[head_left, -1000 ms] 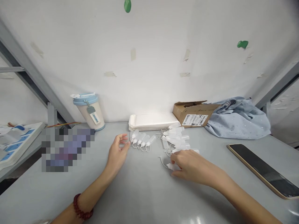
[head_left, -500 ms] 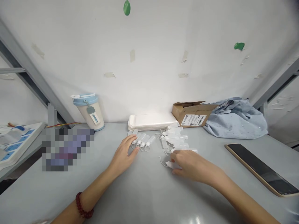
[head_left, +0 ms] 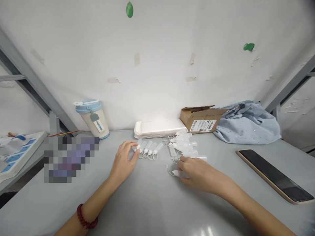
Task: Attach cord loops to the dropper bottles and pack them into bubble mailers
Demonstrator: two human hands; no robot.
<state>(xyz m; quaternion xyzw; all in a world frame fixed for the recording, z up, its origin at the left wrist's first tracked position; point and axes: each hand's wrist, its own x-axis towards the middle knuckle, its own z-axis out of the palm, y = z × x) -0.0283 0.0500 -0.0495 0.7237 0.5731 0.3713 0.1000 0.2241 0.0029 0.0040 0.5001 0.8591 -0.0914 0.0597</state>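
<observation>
Small translucent plastic bottles [head_left: 150, 149] with white tips and looped cords lie side by side in a slanted row left of centre. My left hand [head_left: 124, 160] is at the row's left end, its thumb and index finger closed about the tip of the leftmost bottle. A looser heap of similar bottles [head_left: 183, 144] lies to the right. In front of that heap, my right hand [head_left: 203, 173] rests with bent fingers over one bottle [head_left: 176, 172]; its tip and cord stick out to the left, while the palm hides its body.
A stack of flat white boxes [head_left: 159, 128] stands against the wall, beside an open cardboard box [head_left: 203, 121] and a blue cloth [head_left: 248, 126]. On the right lies a phone [head_left: 273, 175]. A tumbler [head_left: 94, 121] and a power strip [head_left: 22, 154] are at left.
My left hand has shifted left along the row, uncovering more of the bottles there. My right hand stays almost in place over its bottle. The view has shifted slightly.
</observation>
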